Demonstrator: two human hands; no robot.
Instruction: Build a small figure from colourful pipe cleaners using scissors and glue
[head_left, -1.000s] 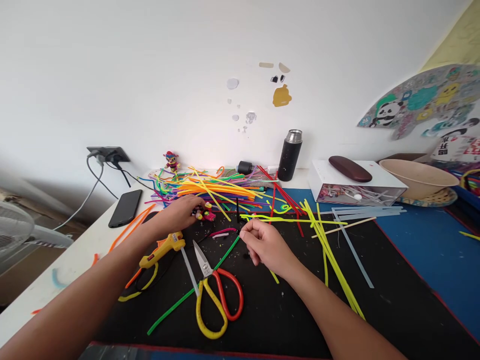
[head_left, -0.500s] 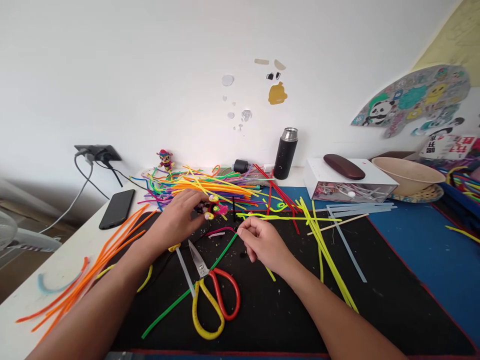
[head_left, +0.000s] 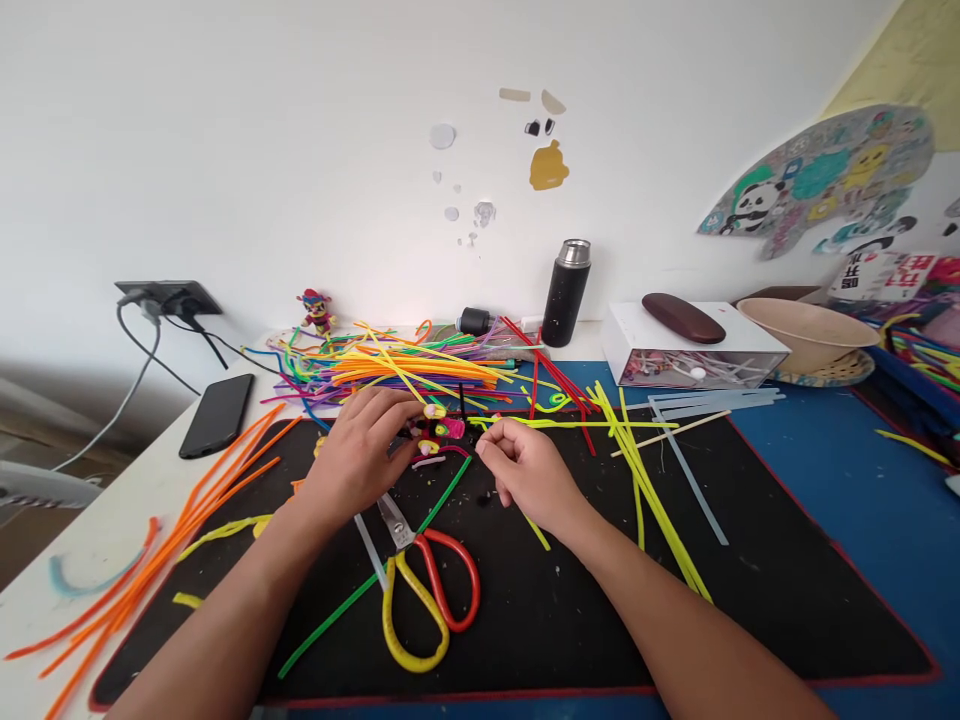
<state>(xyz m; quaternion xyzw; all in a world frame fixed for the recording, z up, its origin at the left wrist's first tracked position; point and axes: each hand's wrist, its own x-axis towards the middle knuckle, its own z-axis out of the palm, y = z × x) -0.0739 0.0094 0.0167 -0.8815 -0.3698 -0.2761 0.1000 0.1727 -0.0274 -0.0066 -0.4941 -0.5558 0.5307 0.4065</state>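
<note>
Small figure (head_left: 451, 429) between left hand (head_left: 366, 440) and right hand (head_left: 531, 468). Scissors (head_left: 402, 537) on mat (head_left: 555, 630), before hands. Phone (head_left: 217, 415) on table (head_left: 180, 490), left of mat. Pipe-cleaner pile (head_left: 420, 372) behind hands. Doll (head_left: 316, 312) behind pile's left end. Flask (head_left: 566, 297) behind mat; box (head_left: 746, 342) right of flask, case (head_left: 682, 317) on box. Bowl (head_left: 814, 355) right of box.

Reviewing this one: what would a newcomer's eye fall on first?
Probably the big red-and-yellow-handled scissors, lying on the black mat low in the middle. Next, likely the heap of many-coloured stems beyond the mat, and just in front of it the left hand holding a small pink-and-yellow piece.
</note>
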